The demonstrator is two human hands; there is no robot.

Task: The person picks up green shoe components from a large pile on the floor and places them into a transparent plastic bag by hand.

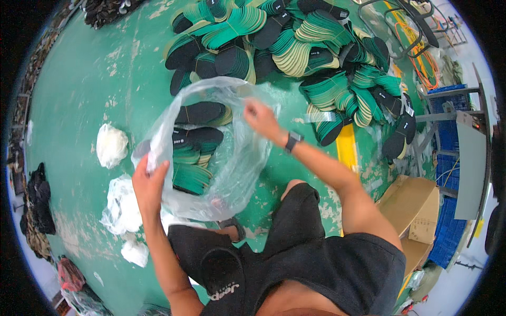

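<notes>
A large clear plastic bag (pixel 237 197) stands with its mouth spread wide in front of me. Inside it lie several stacks of shoe insoles (pixel 192 176), green and cream at the edges with black tops. My left hand (pixel 150 181) is closed on the bag's rim at the near left, thumb over the film. On the opposite side my right hand (pixel 262 120), wearing a dark wrist device (pixel 293 141), is curled at the rim and slightly blurred. Its fingers appear closed on the film. The bag's bottom is partly hidden by the stacks.
Beyond the bag is a big heap of fanned insole stacks (pixel 237 26), spreading right. White bundled plastic (pixel 112 146) lies left on the green floor. An open cardboard box (pixel 408 203) and blue crates (pixel 448 226) stand right, below metal chair frames (pixel 416 31).
</notes>
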